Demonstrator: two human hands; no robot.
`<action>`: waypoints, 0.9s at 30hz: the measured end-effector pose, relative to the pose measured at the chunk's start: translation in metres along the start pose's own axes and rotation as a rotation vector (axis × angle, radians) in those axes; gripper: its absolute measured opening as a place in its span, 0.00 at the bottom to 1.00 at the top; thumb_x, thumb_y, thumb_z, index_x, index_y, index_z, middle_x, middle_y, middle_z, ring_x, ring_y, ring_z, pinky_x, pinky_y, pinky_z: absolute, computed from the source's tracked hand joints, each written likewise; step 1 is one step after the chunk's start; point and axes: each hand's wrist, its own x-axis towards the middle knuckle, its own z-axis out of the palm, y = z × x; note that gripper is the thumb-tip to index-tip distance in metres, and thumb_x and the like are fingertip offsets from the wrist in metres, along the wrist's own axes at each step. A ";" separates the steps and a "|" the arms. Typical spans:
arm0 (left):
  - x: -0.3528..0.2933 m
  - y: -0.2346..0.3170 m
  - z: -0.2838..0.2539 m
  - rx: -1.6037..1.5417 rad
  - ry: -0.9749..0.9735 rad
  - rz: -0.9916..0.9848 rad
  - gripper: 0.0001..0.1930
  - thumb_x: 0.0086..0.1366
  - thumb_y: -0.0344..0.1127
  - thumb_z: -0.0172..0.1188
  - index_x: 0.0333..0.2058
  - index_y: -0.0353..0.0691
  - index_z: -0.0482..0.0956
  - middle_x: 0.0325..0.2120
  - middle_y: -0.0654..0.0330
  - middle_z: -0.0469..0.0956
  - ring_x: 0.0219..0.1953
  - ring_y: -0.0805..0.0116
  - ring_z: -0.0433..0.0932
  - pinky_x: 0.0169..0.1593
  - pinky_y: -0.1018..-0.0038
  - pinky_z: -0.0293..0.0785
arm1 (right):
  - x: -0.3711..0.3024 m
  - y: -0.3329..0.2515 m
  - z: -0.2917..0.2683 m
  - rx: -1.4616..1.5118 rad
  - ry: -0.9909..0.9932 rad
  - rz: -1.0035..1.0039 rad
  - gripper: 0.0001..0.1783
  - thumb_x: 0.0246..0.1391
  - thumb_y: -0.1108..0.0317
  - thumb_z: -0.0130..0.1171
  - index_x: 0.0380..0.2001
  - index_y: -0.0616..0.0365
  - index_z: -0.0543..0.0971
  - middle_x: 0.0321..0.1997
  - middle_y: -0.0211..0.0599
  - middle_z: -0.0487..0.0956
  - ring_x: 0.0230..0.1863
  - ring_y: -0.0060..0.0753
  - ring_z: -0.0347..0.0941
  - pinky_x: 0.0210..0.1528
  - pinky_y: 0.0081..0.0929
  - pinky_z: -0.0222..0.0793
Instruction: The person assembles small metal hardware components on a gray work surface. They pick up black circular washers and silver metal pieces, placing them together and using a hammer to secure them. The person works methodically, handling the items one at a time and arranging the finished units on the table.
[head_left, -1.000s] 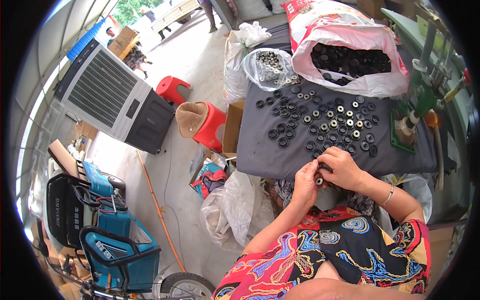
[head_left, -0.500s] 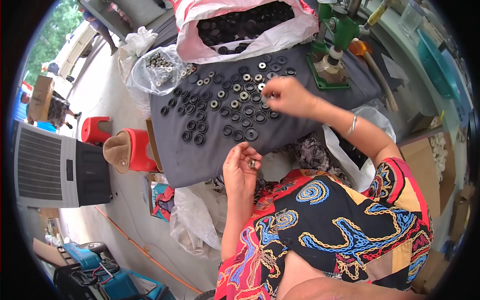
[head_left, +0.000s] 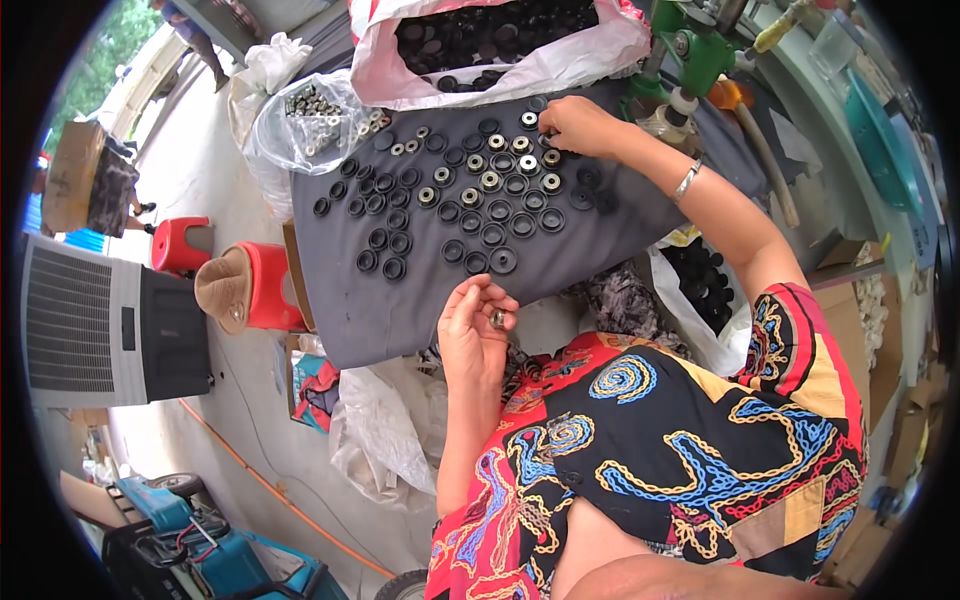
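Observation:
Many round black plastic caps with raised rims [head_left: 492,234] lie spread over the grey cloth [head_left: 340,325]. Several of them hold silver metal bearings [head_left: 489,181] in their middles. At the far right of the spread, my right hand [head_left: 580,127] reaches down with its fingertips pinched at a cap; whatever is between them is hidden. My left hand [head_left: 475,325] is palm up at the near edge of the cloth, fingers curled around a small silver bearing [head_left: 497,319]. Its fingertips are close to the nearest caps.
A large white sack [head_left: 500,85] full of black caps stands at the back. Loose bearings fill a clear plastic bag [head_left: 308,125] at the back left. A green press [head_left: 700,60] stands at the back right, near a wooden-handled hammer [head_left: 765,150]. Another bag of black caps [head_left: 698,285] hangs below right.
My right hand has moved away from me, from the middle right of the caps to their far right. Caps formerly under my forearm now show. My left hand stays nearly in place.

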 end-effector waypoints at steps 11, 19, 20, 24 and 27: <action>0.002 0.000 0.004 -0.197 -0.033 -0.031 0.19 0.74 0.44 0.43 0.44 0.32 0.73 0.40 0.49 0.77 0.46 0.51 0.77 0.51 0.57 0.76 | 0.006 -0.014 -0.004 -0.238 0.010 -0.150 0.11 0.39 0.70 0.65 0.31 0.60 0.82 0.32 0.43 0.80 0.38 0.47 0.77 0.42 0.38 0.74; 0.006 -0.006 0.007 -0.197 -0.032 0.035 0.21 0.75 0.45 0.40 0.48 0.30 0.71 0.45 0.48 0.75 0.50 0.58 0.74 0.57 0.60 0.69 | -0.097 -0.159 0.006 0.136 0.071 -0.728 0.06 0.45 0.65 0.59 0.23 0.55 0.80 0.32 0.36 0.76 0.40 0.38 0.74 0.44 0.35 0.73; 0.004 -0.007 0.012 -0.150 -0.019 0.067 0.21 0.76 0.44 0.39 0.48 0.30 0.70 0.45 0.48 0.75 0.50 0.59 0.74 0.57 0.62 0.69 | -0.102 -0.159 0.018 0.111 0.042 -0.698 0.06 0.45 0.67 0.58 0.24 0.57 0.80 0.32 0.37 0.76 0.41 0.39 0.73 0.43 0.35 0.73; -0.002 -0.010 0.022 -0.056 0.007 0.088 0.20 0.76 0.42 0.38 0.51 0.29 0.68 0.47 0.48 0.74 0.52 0.61 0.73 0.57 0.67 0.69 | -0.112 -0.160 0.029 0.154 -0.040 -0.576 0.07 0.45 0.69 0.58 0.26 0.61 0.80 0.34 0.41 0.77 0.42 0.40 0.73 0.43 0.35 0.73; -0.004 -0.012 0.026 0.004 0.029 0.108 0.20 0.76 0.42 0.39 0.53 0.29 0.67 0.49 0.48 0.73 0.53 0.60 0.73 0.57 0.66 0.68 | -0.117 -0.165 0.027 0.175 -0.033 -0.511 0.08 0.43 0.70 0.59 0.28 0.62 0.78 0.35 0.42 0.76 0.42 0.43 0.74 0.43 0.36 0.74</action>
